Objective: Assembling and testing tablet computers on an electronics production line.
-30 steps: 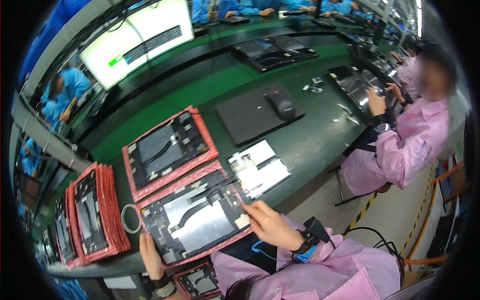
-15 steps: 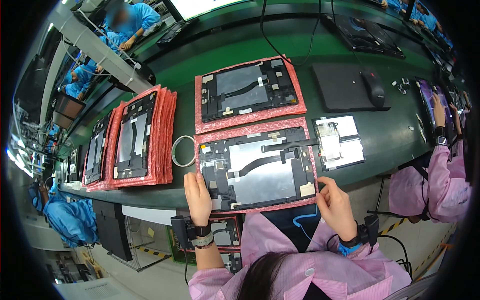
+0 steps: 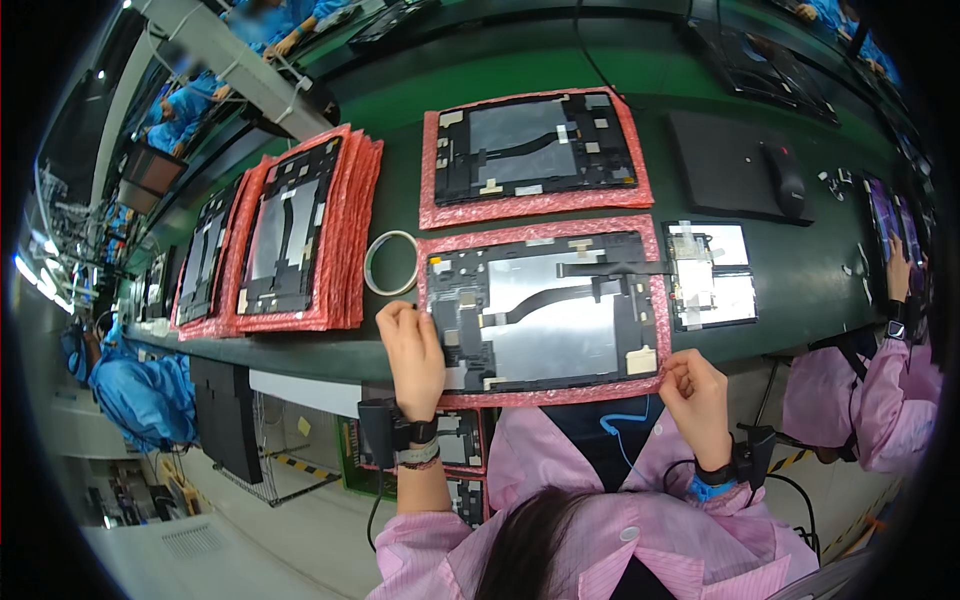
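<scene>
An opened tablet chassis [image 3: 545,315] with a silver inner plate and black flex cables lies on a red bubble-wrap sheet [image 3: 548,392] at the near edge of the green bench. My left hand [image 3: 412,345] rests on the chassis's left edge, fingers curled over it. My right hand [image 3: 694,392] pinches the bubble wrap at the chassis's lower right corner. Both wrists wear straps. A second chassis [image 3: 535,150] on its own red sheet lies just beyond the first.
A roll of clear tape [image 3: 390,263] sits left of the near chassis. Stacks of chassis on red sheets [image 3: 300,232] stand at the left. A sheet of small parts [image 3: 710,275], a black pad with a mouse [image 3: 745,165] and a co-worker in pink [image 3: 880,390] are at the right.
The view has tilted and shifted slightly. My left hand moved up onto the chassis's left edge; my right hand slid down to the lower right corner of the bubble wrap.
</scene>
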Demonstrator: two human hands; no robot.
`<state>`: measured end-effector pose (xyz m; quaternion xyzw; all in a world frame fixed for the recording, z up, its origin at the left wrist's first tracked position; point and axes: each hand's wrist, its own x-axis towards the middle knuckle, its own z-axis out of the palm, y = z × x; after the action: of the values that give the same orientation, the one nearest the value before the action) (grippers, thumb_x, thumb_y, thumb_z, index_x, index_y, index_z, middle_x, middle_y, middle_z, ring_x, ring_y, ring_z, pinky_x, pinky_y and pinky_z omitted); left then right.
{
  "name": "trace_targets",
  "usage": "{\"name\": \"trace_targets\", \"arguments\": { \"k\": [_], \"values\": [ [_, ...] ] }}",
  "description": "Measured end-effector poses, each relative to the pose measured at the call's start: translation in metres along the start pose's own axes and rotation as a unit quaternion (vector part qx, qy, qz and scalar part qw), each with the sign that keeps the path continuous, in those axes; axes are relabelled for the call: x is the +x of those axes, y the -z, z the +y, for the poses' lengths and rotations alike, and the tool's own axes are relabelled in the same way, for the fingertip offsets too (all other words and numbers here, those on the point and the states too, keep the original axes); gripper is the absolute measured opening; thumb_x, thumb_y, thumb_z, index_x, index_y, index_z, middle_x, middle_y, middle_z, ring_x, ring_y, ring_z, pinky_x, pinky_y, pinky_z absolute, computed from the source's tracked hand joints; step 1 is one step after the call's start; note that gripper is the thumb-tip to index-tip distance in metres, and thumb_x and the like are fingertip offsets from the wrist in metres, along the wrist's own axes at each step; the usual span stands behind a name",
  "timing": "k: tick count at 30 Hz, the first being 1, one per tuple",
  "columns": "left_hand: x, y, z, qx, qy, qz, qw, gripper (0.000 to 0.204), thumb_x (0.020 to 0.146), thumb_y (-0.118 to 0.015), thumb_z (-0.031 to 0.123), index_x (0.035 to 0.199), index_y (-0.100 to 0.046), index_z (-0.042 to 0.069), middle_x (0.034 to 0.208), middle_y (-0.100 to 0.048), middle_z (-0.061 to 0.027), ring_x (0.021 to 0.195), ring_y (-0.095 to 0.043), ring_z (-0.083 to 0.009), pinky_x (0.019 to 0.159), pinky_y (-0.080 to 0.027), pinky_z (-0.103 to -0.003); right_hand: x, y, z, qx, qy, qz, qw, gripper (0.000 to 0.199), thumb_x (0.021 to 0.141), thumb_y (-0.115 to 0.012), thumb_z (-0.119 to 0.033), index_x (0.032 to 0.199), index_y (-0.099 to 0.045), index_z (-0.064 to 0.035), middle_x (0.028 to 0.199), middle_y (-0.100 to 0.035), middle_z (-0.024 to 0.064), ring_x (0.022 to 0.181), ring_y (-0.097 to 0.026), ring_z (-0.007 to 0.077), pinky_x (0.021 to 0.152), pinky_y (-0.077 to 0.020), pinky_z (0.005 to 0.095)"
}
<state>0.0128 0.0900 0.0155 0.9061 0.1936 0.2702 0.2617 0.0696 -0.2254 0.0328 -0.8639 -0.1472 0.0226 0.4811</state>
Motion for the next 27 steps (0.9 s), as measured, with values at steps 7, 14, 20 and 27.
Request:
{"name": "trace_targets", "arguments": {
  "k": [7, 14, 20, 27],
  "values": [
    [-0.002, 0.001, 0.004, 0.019, 0.016, 0.017, 1.0, 0.009, 0.083, -0.056, 0.003, 0.083, -0.049, -0.003, 0.105, -0.046, -0.0202, 0.093, -0.048, -0.0331, 0.081, -0.039, -0.039, 0.014, 0.02, -0.015, -0.048, 0.0, -0.054, 0.997, 0.01, 0.077, -0.058, 0.004, 0.086, -0.054, 0.0017, 0.063, -0.052, 0.008, 0.048, -0.048, 0.0122, 0.045, -0.038, 0.0251],
    [-0.009, 0.016, 0.038, 0.018, -0.065, -0.046, 0.997, 0.021, 0.077, -0.061, 0.006, 0.098, -0.058, 0.003, 0.116, -0.048, -0.015, 0.106, -0.044, -0.0328, 0.09, -0.036, -0.041, 0.06, 0.004, -0.065, -0.061, 0.246, -0.096, 0.963, 0.018, 0.07, -0.06, 0.004, 0.088, -0.055, 0.001, 0.083, -0.052, 0.0113, 0.075, -0.055, 0.0254, 0.064, -0.0441, 0.0328],
    [0.005, 0.006, 0.046, -0.013, -0.104, -0.126, 0.986, 0.027, 0.077, -0.064, 0.012, 0.103, -0.058, 0.006, 0.128, -0.042, -0.0148, 0.121, -0.036, -0.0348, 0.1, -0.029, -0.043, 0.115, -0.029, -0.065, -0.136, 0.341, -0.107, 0.924, 0.026, 0.068, -0.06, 0.001, 0.093, -0.054, 0.0025, 0.099, -0.05, 0.0144, 0.098, -0.049, 0.0323, 0.084, -0.0399, 0.0381],
    [0.016, 0.005, 0.044, -0.018, -0.12, -0.192, 0.974, 0.02, 0.075, -0.066, 0.012, 0.088, -0.054, 0.006, 0.131, -0.039, -0.0153, 0.127, -0.029, -0.0362, 0.102, -0.026, -0.043, 0.139, -0.049, -0.04, -0.146, 0.313, -0.173, 0.922, 0.023, 0.065, -0.06, -0.002, 0.087, -0.054, 0.001, 0.091, -0.049, 0.0124, 0.092, -0.047, 0.0297, 0.081, -0.039, 0.0381]
  ]
}}
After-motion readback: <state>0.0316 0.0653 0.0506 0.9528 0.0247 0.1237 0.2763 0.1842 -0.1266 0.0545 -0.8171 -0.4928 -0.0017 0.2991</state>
